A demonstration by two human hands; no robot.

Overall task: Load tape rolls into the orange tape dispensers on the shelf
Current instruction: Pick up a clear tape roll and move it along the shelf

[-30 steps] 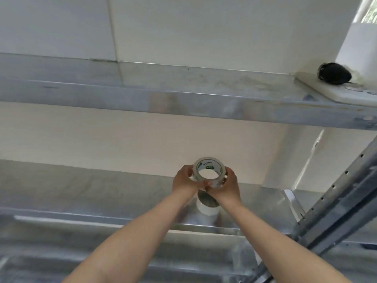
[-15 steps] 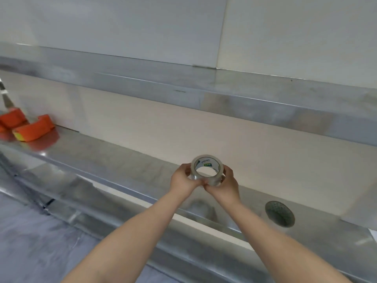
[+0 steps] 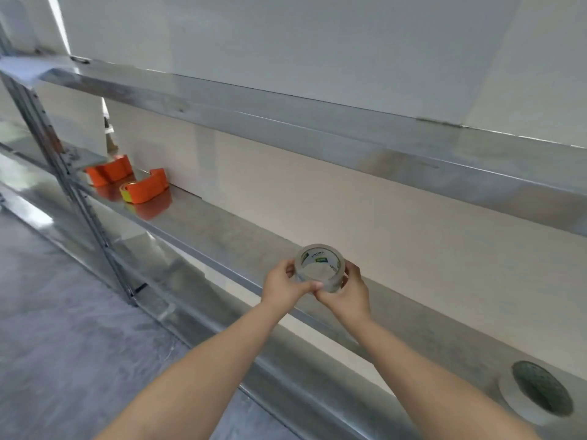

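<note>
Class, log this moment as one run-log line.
left hand + right hand: hold tape roll | orange dispensers: far left on shelf, unloaded

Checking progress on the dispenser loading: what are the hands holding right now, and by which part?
Both hands, left hand and right hand, hold one clear tape roll by its outer rim, on opposite sides.

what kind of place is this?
Likely a storeroom or stockroom, not a home. Long bare metal shelf on a slotted steel upright, plain wall, grey floor. Orange tape dispensers sit on the shelf; both hands hold a tape roll.
</note>
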